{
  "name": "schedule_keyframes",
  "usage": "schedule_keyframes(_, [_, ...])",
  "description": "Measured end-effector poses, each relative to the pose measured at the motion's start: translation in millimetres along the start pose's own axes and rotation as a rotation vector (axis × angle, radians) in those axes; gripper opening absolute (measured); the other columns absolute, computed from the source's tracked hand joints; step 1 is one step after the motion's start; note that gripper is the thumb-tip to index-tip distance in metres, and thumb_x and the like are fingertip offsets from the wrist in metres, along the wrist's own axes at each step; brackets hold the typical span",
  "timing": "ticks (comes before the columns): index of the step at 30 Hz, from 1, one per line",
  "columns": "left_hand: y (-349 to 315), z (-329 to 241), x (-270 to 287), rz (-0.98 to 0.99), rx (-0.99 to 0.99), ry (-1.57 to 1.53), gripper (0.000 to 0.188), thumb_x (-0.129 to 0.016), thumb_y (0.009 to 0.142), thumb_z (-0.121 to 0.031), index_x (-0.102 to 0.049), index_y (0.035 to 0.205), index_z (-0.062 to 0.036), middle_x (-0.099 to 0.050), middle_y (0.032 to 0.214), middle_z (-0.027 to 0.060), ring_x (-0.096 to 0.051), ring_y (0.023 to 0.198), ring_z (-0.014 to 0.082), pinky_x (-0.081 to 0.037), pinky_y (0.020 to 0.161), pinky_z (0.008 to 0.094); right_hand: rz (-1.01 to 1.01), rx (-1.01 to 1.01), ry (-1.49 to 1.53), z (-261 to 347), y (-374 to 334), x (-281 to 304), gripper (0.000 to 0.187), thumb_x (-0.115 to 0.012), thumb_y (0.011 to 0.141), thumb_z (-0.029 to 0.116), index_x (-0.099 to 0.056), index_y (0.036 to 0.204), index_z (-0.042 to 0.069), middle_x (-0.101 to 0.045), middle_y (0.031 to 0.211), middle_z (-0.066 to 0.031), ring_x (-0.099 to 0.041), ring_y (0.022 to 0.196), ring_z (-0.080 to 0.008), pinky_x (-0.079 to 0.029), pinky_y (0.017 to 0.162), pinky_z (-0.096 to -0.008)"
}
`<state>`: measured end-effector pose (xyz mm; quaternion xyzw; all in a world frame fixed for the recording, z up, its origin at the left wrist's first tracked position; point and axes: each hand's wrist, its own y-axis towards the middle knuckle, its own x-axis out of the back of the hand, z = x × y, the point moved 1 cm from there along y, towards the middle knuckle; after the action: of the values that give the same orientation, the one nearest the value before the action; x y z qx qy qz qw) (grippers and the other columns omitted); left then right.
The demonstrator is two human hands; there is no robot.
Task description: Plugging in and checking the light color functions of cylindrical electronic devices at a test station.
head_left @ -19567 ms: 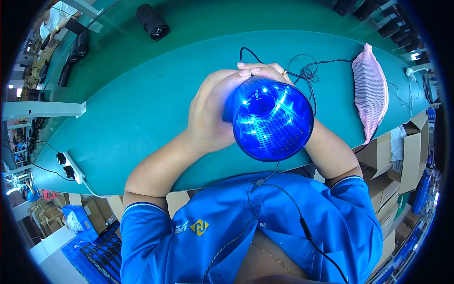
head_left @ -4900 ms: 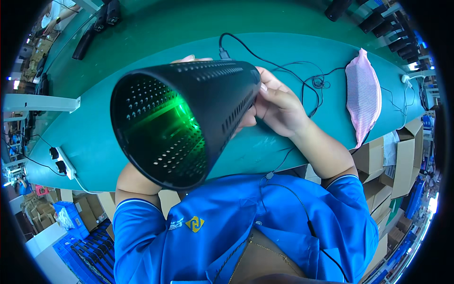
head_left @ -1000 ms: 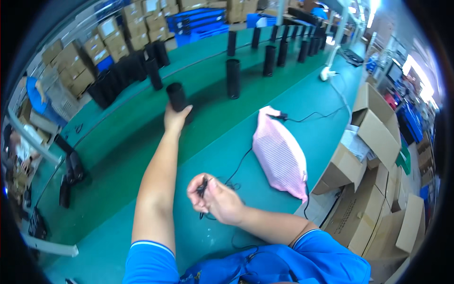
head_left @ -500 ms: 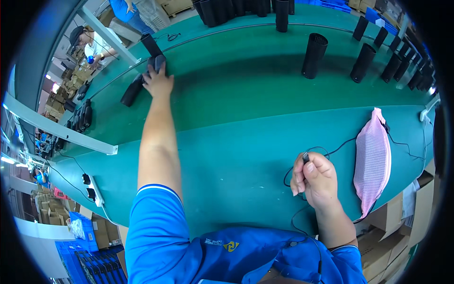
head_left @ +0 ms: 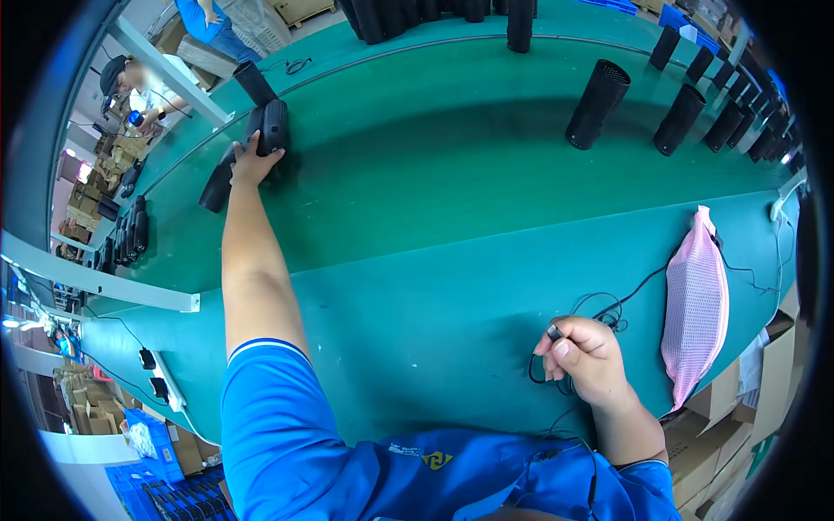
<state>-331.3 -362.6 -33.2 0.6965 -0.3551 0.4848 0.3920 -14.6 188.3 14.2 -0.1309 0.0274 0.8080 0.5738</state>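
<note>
My left hand [head_left: 254,165] reaches to the far left of the green bench, fingers spread against a rounded black speaker-like cylinder [head_left: 275,126]. A second black cylinder [head_left: 217,184] lies tilted just left of that hand, partly covered by it. Behind them a plain black tube [head_left: 254,84] leans at the bench's raised line. Close to my body on the right, my right hand [head_left: 589,360] is closed, pinching a small dark cable plug [head_left: 554,333] between thumb and fingers. Its thin black cable [head_left: 543,373] loops beneath the hand.
Black perforated tubes [head_left: 598,104] stand along the bench's right, and more are grouped at the far edge [head_left: 391,17]. A pink mesh pouch [head_left: 695,313] lies right of my right hand. At left are a metal frame post [head_left: 165,65] and a white power strip [head_left: 167,382]. A person [head_left: 143,91] works beyond.
The whole view has shifted slightly. My left hand has drawn a little left and nearer, uncovering more of the rounded black cylinder. My right hand keeps its pinch on the plug.
</note>
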Motion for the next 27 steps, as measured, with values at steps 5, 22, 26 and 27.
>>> schedule_keyframes(5, [16.3, 8.8, -15.0, -0.037, 0.001, -0.049, 0.073, -0.069, 0.07, -0.053, -0.049, 0.136, -0.0272, -0.026, 0.151, 0.0157, -0.045, 0.125, 0.0355, -0.04, 0.101, 0.0389, 0.007, -0.038, -0.055, -1.9, 6.3, -2.7, 0.018, -0.057, 0.093, 0.014, -0.065, 0.092, -0.003, -0.057, 0.064, -0.003, -0.049, 0.053, -0.0085, -0.04, 0.051, -0.0201])
schedule_keyframes(22, [-259.2, 78.9, 126.4, -0.176, -0.186, -0.224, 0.051, -0.068, 0.069, -0.022, -0.064, 0.118, -0.0103, -0.046, 0.136, 0.0169, -0.051, 0.118, 0.0318, -0.043, 0.097, 0.0361, 0.003, 0.092, -0.038, 5.5, -8.1, -14.0, 0.017, -0.054, 0.093, 0.011, -0.063, 0.093, -0.004, -0.058, 0.067, -0.0041, -0.049, 0.054, -0.0086, -0.041, 0.052, -0.0198])
schedule_keyframes(26, [-342.7, 115.4, 145.5, -0.18, -0.042, -0.15, 0.054, -0.07, 0.068, -0.02, -0.063, 0.121, -0.0112, -0.04, 0.141, 0.0177, -0.045, 0.124, 0.0357, -0.039, 0.103, 0.0395, 0.014, 0.16, 0.042, 3.3, -10.9, -16.5, 0.017, -0.052, 0.093, 0.01, -0.063, 0.095, -0.004, -0.059, 0.07, -0.0054, -0.05, 0.054, -0.0089, -0.041, 0.052, -0.0201])
schedule_keyframes(27, [-351.5, 120.3, 146.7, -0.185, -0.039, -0.137, 0.054, -0.07, 0.068, -0.02, -0.063, 0.121, -0.0112, -0.04, 0.141, 0.0177, -0.045, 0.124, 0.0357, -0.039, 0.103, 0.0395, 0.016, 0.144, 0.042, 2.3, -11.6, -17.1, 0.017, -0.052, 0.093, 0.01, -0.063, 0.095, -0.004, -0.059, 0.07, -0.0054, -0.05, 0.054, -0.0089, -0.041, 0.052, -0.0201])
